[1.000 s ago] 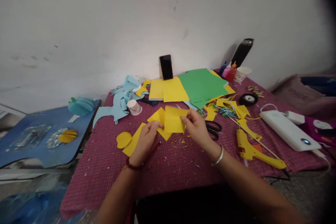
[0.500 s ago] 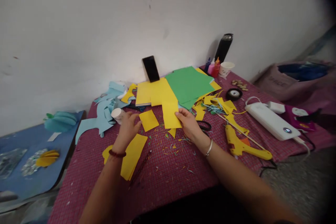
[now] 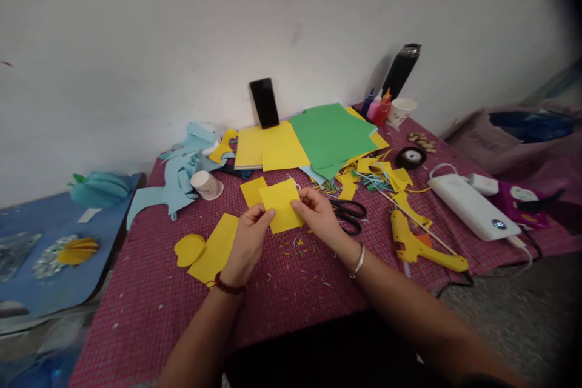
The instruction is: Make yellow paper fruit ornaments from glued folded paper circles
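Note:
Both hands pinch a roughly square piece of yellow paper [image 3: 280, 199] above the table. My left hand [image 3: 249, 233] has thumb and fingers closed on its lower left edge. On its right edge, my right hand [image 3: 321, 215] grips with thumb and fingertips. Partly behind it lies another yellow piece [image 3: 252, 191]. Close to my left hand rest a yellow strip [image 3: 213, 248] and rounded yellow cut-outs [image 3: 190, 250]. Black-handled scissors [image 3: 349, 216] lie beside my right hand, their blades hidden.
Green sheets [image 3: 334, 136] and yellow sheets [image 3: 282, 148] lie at the back near a phone [image 3: 264, 103]. Blue scraps [image 3: 175, 179] and a paper cup [image 3: 205, 184] are left. A yellow glue gun [image 3: 422, 248], tape roll [image 3: 411, 157] and white power bank [image 3: 473, 206] lie right.
My left hand has moved right and taken hold of the yellow paper, which my right hand held alone. The paper now looks shorter and squarer. The view has shifted slightly.

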Tool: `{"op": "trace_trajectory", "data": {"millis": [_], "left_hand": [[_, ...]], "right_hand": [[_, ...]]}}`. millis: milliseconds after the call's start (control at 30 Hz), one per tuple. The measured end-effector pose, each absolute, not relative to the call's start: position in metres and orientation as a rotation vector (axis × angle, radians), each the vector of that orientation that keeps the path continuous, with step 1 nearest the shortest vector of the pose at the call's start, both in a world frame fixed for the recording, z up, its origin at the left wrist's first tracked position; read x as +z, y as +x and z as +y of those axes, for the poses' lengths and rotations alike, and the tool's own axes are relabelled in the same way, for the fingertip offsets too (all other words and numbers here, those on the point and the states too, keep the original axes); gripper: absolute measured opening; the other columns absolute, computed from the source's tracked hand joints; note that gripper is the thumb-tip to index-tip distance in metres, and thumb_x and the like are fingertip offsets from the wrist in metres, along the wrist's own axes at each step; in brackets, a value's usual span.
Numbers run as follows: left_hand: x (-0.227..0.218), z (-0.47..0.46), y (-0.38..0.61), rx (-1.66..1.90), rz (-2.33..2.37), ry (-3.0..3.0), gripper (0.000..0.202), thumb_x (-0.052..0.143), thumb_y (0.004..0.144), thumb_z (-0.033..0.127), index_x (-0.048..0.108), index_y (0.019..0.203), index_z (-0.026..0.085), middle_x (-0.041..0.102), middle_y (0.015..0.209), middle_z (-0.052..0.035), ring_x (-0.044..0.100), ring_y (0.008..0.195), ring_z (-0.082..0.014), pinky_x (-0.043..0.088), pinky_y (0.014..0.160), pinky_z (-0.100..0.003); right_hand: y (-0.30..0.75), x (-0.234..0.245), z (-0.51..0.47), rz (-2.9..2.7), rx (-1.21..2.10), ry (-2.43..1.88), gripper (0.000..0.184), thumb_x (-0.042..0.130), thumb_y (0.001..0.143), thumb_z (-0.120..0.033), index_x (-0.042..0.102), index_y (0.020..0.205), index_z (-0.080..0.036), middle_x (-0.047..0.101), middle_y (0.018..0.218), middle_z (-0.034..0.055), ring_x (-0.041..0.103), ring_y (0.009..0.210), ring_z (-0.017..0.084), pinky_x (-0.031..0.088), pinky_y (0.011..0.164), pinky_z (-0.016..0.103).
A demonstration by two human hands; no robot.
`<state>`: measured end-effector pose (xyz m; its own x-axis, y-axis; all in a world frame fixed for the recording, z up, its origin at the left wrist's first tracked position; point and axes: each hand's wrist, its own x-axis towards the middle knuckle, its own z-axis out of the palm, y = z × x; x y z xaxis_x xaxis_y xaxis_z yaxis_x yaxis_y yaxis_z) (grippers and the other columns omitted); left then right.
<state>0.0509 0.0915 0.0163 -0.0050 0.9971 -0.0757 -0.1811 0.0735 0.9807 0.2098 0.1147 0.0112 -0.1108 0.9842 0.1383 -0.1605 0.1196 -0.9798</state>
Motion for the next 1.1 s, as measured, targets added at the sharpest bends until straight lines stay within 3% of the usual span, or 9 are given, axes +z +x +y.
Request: {"op": "trace_trajectory", "data": {"millis": [100,267,400,467,600,733,833,1000,1100], "left_hand": [[0.018,0.091,0.050,1.271,1.180,1.052,0.018,0.071,0.077,0.034,0.066,0.076,0.017,0.071,0.078,-0.0015,0.063,0.070,-0.0149,0.050,0.070,-0.027],[0.051,0.098,0.007,1.466,1.387,1.135,0.024,0.067,0.081,0.035,0.068,0.099,0.019,0.071,0.084,-0.0015,0.062,0.073,-0.0130,0.047,0.068,-0.023],[0.078,0.089,-0.068,1.733,1.731,1.208,0.023,0.064,0.081,0.037,0.068,0.095,0.019,0.068,0.079,-0.0012,0.061,0.070,-0.0121,0.046,0.066,-0.023],[0.079,0.074,-0.101,1.567,1.939,1.314,0.023,0.066,0.078,0.037,0.069,0.092,0.018,0.068,0.079,-0.0011,0.060,0.070,-0.0129,0.047,0.067,-0.024],[0.056,0.042,-0.137,1.029,2.068,1.540,0.029,0.068,0.071,0.044,0.070,0.085,0.018,0.070,0.079,-0.0039,0.063,0.073,-0.0196,0.051,0.068,-0.032],[0.024,0.028,-0.146,0.600,2.086,1.853,0.048,0.063,0.073,0.044,0.066,0.112,0.016,0.070,0.114,-0.0134,0.064,0.102,-0.0295,0.050,0.088,-0.044],[0.007,0.030,-0.150,0.538,2.108,1.933,0.055,0.062,0.072,0.038,0.062,0.121,0.014,0.067,0.121,-0.0160,0.063,0.109,-0.0313,0.048,0.095,-0.046],[0.002,0.037,-0.156,0.603,2.225,1.868,0.030,0.051,0.082,0.028,0.072,0.101,0.020,0.075,0.102,-0.0106,0.069,0.095,-0.0283,0.053,0.085,-0.042],[0.019,0.035,-0.138,0.767,2.202,1.942,0.028,0.048,0.088,0.027,0.071,0.104,0.021,0.075,0.102,-0.0083,0.070,0.094,-0.0242,0.055,0.084,-0.039]], "right_hand": [[0.210,0.009,0.115,-1.309,1.263,-0.987,0.024,0.060,0.079,-0.042,0.049,0.075,-0.021,0.045,0.066,-0.0037,0.042,0.060,0.013,0.035,0.056,0.026],[0.217,0.001,0.123,-1.379,1.236,-1.118,0.020,0.057,0.079,-0.035,0.045,0.070,-0.021,0.042,0.064,-0.0045,0.038,0.058,0.011,0.031,0.053,0.024],[0.221,-0.004,0.125,-1.485,1.343,-1.129,0.012,0.057,0.077,-0.028,0.050,0.074,-0.019,0.048,0.066,-0.0034,0.042,0.058,0.011,0.032,0.054,0.024],[0.220,-0.005,0.123,-1.554,1.369,-1.130,0.012,0.057,0.077,-0.024,0.057,0.088,-0.018,0.049,0.066,-0.0036,0.044,0.058,0.012,0.032,0.054,0.024],[0.218,-0.002,0.118,-1.838,1.239,-1.221,0.040,0.056,0.078,-0.017,0.056,0.118,-0.016,0.044,0.062,-0.0057,0.042,0.056,0.013,0.028,0.052,0.025],[0.219,0.004,0.115,-1.994,1.217,-1.269,0.041,0.054,0.080,-0.014,0.055,0.121,-0.014,0.046,0.061,-0.0058,0.044,0.055,0.013,0.029,0.052,0.025],[0.222,0.003,0.114,-2.128,1.102,-1.301,0.041,0.056,0.083,-0.016,0.056,0.123,-0.014,0.053,0.064,-0.0042,0.049,0.058,0.014,0.032,0.054,0.025],[0.224,0.001,0.110,-2.260,0.822,-1.322,0.034,0.058,0.085,-0.018,0.062,0.119,-0.014,0.067,0.092,0.0086,0.061,0.084,0.022,0.045,0.077,0.033],[0.221,0.007,0.106,-2.124,0.709,-1.227,0.023,0.056,0.087,-0.018,0.065,0.109,-0.016,0.063,0.110,0.0130,0.056,0.106,0.027,0.041,0.095,0.041]]}}
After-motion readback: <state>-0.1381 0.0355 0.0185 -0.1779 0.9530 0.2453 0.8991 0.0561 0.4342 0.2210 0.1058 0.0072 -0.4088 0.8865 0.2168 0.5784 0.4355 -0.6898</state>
